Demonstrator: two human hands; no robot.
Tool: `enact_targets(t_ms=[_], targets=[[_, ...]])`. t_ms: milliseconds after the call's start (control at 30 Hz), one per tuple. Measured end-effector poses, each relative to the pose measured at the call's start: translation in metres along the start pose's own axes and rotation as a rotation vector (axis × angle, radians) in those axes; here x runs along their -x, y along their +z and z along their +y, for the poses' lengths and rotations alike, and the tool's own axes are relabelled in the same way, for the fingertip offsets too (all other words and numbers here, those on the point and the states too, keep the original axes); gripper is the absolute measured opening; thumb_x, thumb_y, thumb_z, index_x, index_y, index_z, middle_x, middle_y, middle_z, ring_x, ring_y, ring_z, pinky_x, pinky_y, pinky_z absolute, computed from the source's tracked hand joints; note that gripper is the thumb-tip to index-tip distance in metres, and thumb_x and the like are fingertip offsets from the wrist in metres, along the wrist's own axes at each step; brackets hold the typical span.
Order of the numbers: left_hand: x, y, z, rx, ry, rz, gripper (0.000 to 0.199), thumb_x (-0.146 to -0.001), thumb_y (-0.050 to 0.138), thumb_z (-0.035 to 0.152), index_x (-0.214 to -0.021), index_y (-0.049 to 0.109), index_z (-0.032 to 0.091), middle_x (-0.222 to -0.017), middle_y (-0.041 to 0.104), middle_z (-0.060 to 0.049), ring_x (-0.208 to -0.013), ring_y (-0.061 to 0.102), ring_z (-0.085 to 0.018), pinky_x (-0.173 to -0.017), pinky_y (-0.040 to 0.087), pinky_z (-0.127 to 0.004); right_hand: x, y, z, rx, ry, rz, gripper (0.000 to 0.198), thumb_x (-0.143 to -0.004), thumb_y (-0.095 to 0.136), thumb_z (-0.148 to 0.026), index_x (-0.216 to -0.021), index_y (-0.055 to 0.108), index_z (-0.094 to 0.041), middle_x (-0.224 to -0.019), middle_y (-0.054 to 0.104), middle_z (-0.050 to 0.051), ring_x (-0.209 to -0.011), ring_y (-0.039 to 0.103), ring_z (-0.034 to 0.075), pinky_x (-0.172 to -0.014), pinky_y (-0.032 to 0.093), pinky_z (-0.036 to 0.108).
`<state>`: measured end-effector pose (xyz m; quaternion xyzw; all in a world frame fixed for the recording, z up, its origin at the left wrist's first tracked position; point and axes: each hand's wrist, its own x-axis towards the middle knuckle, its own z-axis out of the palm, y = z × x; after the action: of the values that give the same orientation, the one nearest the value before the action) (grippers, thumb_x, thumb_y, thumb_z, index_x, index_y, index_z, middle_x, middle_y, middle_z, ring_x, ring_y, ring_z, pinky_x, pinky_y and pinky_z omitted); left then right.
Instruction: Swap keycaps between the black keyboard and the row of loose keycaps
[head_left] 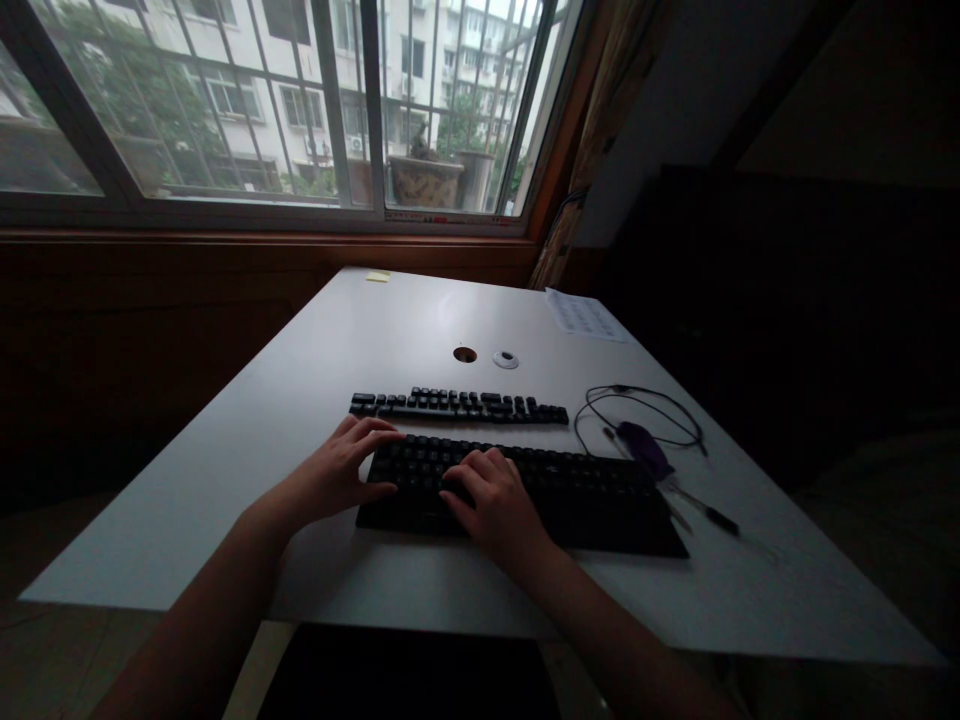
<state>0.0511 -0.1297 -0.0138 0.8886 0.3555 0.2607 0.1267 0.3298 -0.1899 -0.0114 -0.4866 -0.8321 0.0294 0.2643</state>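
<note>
A black keyboard (pixel 555 490) lies on the white table in front of me. My left hand (pixel 341 470) grips its left end, fingers on the far corner and thumb on the near side. Over the keys left of the middle, my right hand (pixel 491 495) is curled with thumb and index finger close together. Something small and dark shows between them, too dim to make out. Behind the keyboard, several black keycaps (pixel 457 405) stand in uneven rows. The keys under my right hand are hidden.
Right of the keyboard lie a black cable (pixel 660 400), a purple pouch (pixel 643 448) and a thin tool with a black handle (pixel 721 520). Farther back are a cable hole (pixel 465 355), its round cover (pixel 506 359), a printed sheet (pixel 585 316) and a yellow note (pixel 378 276).
</note>
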Motion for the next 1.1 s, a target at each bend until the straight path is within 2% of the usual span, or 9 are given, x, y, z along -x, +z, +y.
enact_targets(t_ms=[200, 300, 367, 500, 633, 900, 1100], targets=[[0.0, -0.001, 0.003, -0.016, 0.014, 0.014, 0.063, -0.082, 0.08, 0.028, -0.139, 0.055, 0.031, -0.142, 0.054, -0.01, -0.119, 0.05, -0.031, -0.1, 0.05, -0.053, -0.004, 0.001, 0.004, -0.152, 0.086, 0.016, 0.018, -0.08, 0.084, -0.019, -0.092, 0.072, -0.024, -0.092, 0.069, 0.003, -0.098, 0.058, 0.026, -0.089, 0.047, 0.042], [-0.001, -0.003, 0.01, -0.022, 0.065, 0.044, 0.05, -0.088, 0.075, 0.028, -0.135, 0.06, 0.034, -0.145, 0.05, -0.009, -0.113, 0.052, -0.027, -0.096, 0.052, -0.049, -0.005, -0.001, 0.008, -0.273, 0.146, 0.059, 0.017, -0.08, 0.083, -0.016, -0.091, 0.072, -0.024, -0.09, 0.068, 0.003, -0.097, 0.059, 0.025, -0.087, 0.048, 0.04], [-0.002, -0.005, 0.018, -0.008, 0.126, 0.07, 0.043, -0.092, 0.069, 0.025, -0.134, 0.062, 0.035, -0.139, 0.052, -0.008, -0.112, 0.052, -0.026, -0.095, 0.051, -0.046, -0.004, -0.004, 0.012, -0.363, 0.173, 0.097, 0.015, -0.082, 0.081, -0.018, -0.092, 0.073, -0.025, -0.089, 0.067, 0.002, -0.095, 0.06, 0.024, -0.086, 0.049, 0.039], [-0.004, -0.004, 0.035, 0.004, 0.23, 0.075, 0.049, -0.094, 0.065, 0.021, -0.14, 0.059, 0.037, -0.126, 0.055, -0.008, -0.112, 0.051, -0.026, -0.096, 0.051, -0.045, -0.001, -0.01, 0.013, -0.498, 0.175, 0.157, 0.01, -0.086, 0.078, -0.026, -0.095, 0.073, -0.025, -0.089, 0.065, 0.002, -0.091, 0.062, 0.022, -0.084, 0.052, 0.037], [-0.004, 0.001, 0.045, -0.012, 0.266, 0.051, 0.055, -0.093, 0.065, 0.023, -0.145, 0.055, 0.039, -0.121, 0.056, -0.008, -0.108, 0.052, -0.025, -0.092, 0.054, -0.043, 0.002, -0.013, 0.011, -0.565, 0.158, 0.198, 0.009, -0.088, 0.076, -0.029, -0.095, 0.073, -0.025, -0.09, 0.065, 0.003, -0.089, 0.065, 0.021, -0.082, 0.054, 0.035], [-0.005, 0.006, 0.049, -0.05, 0.278, 0.047, 0.059, -0.092, 0.065, 0.024, -0.148, 0.052, 0.037, -0.118, 0.058, -0.009, -0.104, 0.055, -0.025, -0.091, 0.056, -0.044, 0.004, -0.013, 0.006, -0.684, 0.139, 0.164, 0.008, -0.087, 0.076, -0.027, -0.093, 0.072, -0.024, -0.091, 0.072, 0.002, -0.087, 0.07, 0.019, -0.081, 0.056, 0.033], [-0.005, 0.006, 0.05, -0.049, 0.31, 0.045, 0.059, -0.092, 0.065, 0.022, -0.148, 0.053, 0.037, -0.117, 0.057, -0.009, -0.101, 0.054, -0.025, -0.088, 0.055, -0.043, 0.005, -0.012, 0.005, -0.717, 0.224, 0.171, 0.009, -0.084, 0.076, -0.027, -0.091, 0.072, -0.023, -0.087, 0.073, 0.002, -0.08, 0.07, 0.018, -0.075, 0.058, 0.03]])
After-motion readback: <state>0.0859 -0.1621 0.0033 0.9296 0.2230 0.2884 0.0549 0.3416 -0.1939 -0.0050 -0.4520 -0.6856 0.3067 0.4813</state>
